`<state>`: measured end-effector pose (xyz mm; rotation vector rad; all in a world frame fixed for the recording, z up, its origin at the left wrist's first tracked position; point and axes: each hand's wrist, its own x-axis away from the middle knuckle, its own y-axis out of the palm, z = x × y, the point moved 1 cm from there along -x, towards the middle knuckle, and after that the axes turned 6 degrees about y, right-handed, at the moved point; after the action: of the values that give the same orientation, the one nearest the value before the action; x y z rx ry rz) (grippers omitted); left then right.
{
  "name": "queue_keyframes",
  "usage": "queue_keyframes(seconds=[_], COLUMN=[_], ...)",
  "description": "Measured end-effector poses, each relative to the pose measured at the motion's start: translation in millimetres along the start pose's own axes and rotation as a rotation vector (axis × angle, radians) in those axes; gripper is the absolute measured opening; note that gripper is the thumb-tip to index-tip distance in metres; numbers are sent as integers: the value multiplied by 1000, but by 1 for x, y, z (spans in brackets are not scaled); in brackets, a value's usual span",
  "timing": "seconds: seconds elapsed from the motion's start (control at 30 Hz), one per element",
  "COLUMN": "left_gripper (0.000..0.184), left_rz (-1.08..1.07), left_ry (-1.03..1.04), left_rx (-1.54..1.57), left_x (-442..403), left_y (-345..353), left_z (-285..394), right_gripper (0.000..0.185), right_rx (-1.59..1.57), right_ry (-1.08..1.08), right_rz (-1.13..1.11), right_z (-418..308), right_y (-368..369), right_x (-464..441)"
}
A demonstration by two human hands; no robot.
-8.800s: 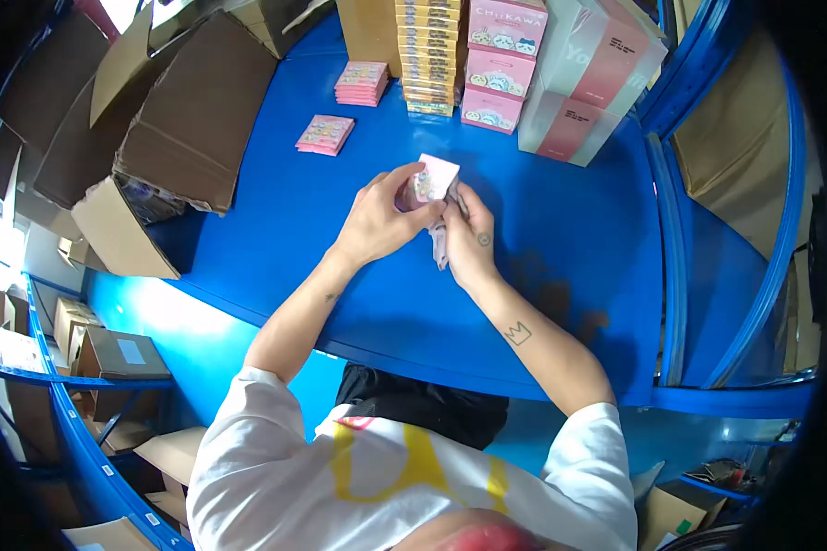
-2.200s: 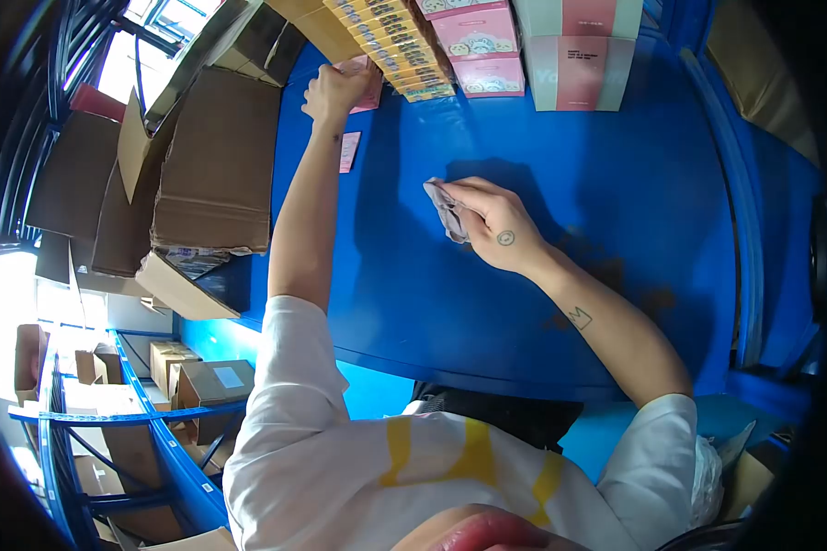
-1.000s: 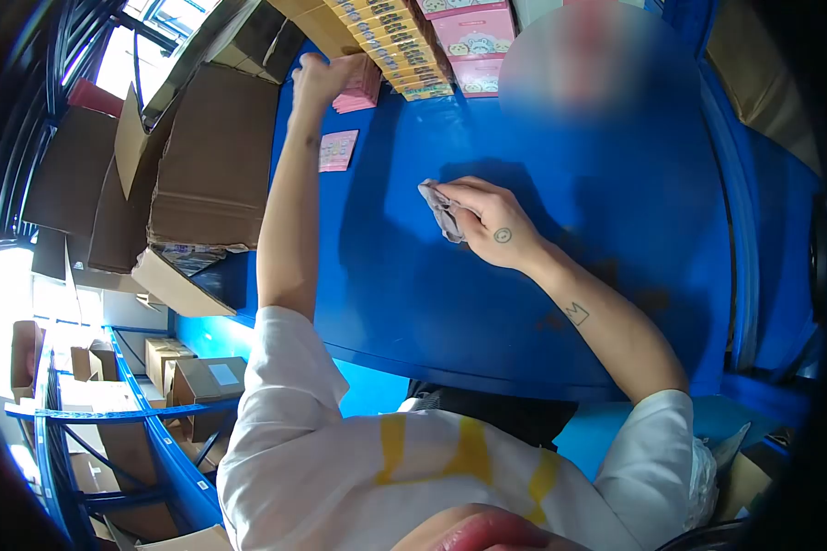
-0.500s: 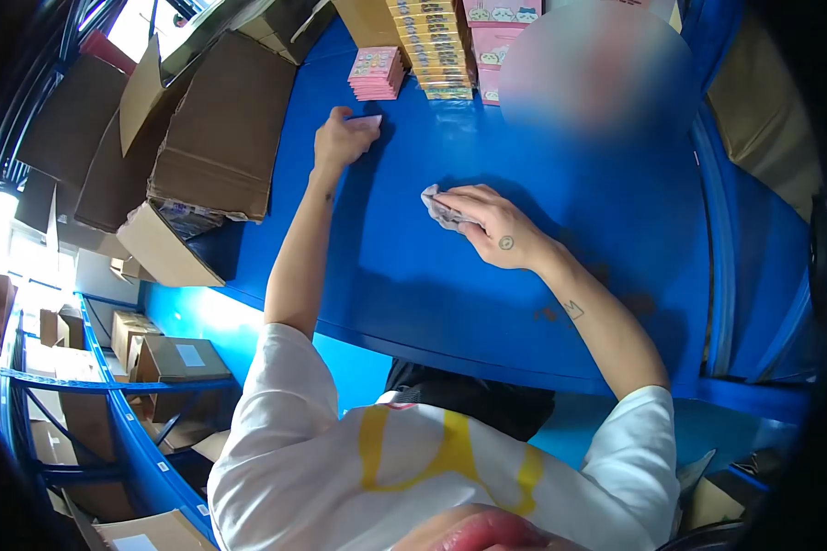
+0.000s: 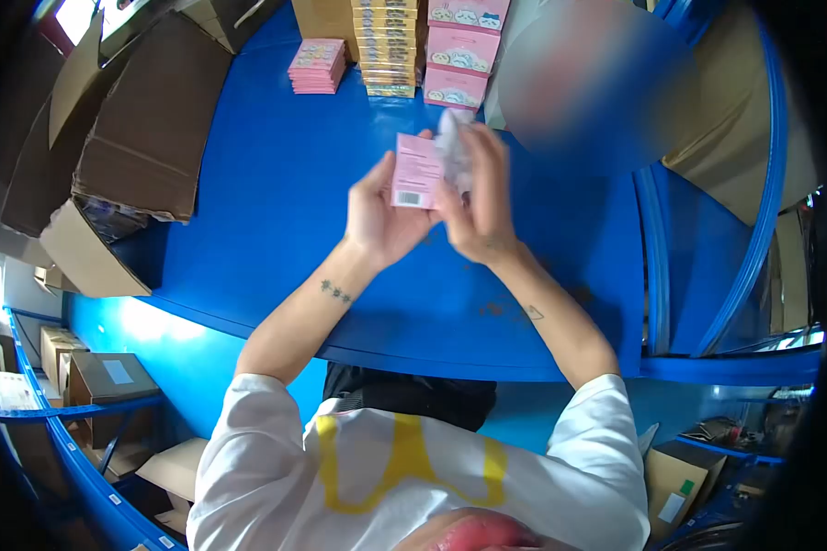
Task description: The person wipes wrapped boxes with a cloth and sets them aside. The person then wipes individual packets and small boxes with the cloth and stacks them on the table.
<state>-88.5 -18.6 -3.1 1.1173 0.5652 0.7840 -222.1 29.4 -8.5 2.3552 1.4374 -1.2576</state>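
Observation:
My left hand (image 5: 373,219) is closed on a flat pink packet (image 5: 415,172), whose printed back with a barcode faces me. It is held up over the blue table (image 5: 266,202). My right hand (image 5: 482,197) grips a crumpled whitish cloth (image 5: 452,138), pressed against or very near the packet's right edge; motion blurs it a little, so the exact contact cannot be told. Beyond both hands, toward the back of the table, sits a stack of similar pink packets (image 5: 316,66).
Beside the packet stack rise yellow boxes (image 5: 383,46) and pink boxes with cartoon figures (image 5: 459,60). An open brown carton (image 5: 152,119) stands at the left. A blue metal frame (image 5: 651,266) borders the right side. Shelves with cartons (image 5: 110,381) are at lower left.
My left hand has brought the pink packet from the back left to the middle and turned it up. My right hand has lifted the cloth off the table toward it. The view has shifted rightward.

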Motion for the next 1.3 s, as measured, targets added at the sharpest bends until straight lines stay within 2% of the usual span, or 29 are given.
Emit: queue_keyframes(seconds=[0.07, 0.1, 0.13, 0.17, 0.23, 0.3, 0.33, 0.43, 0.6, 0.77, 0.93, 1.1, 1.23, 1.3], left_gripper=[50, 49, 49, 48, 45, 41, 41, 44, 47, 50, 49, 48, 49, 48], left_rz=[134, 130, 127, 10, -34, -19, -42, -79, -114, 9, 17, -37, 28, 3], left_ry=[-72, -91, -98, -98, -85, -83, -57, -111, -86, -67, -66, -29, -40, -37], left_rx=[-171, -130, -95, 10, 153, 140, 126, 170, 120, 73, 85, 153, 162, 167], left_x=[10, 12, 14, 12, 10, 15, 15, 10, 12, 13, 19, 12, 12, 12], left_y=[-4, -6, -11, -21, -22, -9, -11, -27, -28, -9, -9, -13, -11, -13], left_z=[-7, -8, -8, -8, -8, -5, -5, -7, 2, 4, 13, 11, 10, 11], right_gripper=[56, 58, 57, 57, 49, 42, 42, 43, 40, 38, 35, 31, 27, 27], right_rx=[233, 304, 286, 254, 117, 96, 89, 309, 147, 284, 129, 389, 276, 215], right_ry=[-81, -118, -141, -176, -274, -330, -366, -264, -251, -246, -346, -336, -383, -370], right_rz=[-234, -309, -310, -301, -324, -347, -341, -312, -318, -261, -365, -215, -173, -228], right_z=[-8, -11, -11, -14, -20, -17, -11, 0, -25, 0, -22, -7, -30, -29], right_y=[10, 14, 15, 20, 26, 22, 16, 7, 25, 7, 24, 8, 28, 24], right_x=[9, 13, 16, 19, 20, 9, 4, 2, 20, 6, 23, 3, 26, 24])
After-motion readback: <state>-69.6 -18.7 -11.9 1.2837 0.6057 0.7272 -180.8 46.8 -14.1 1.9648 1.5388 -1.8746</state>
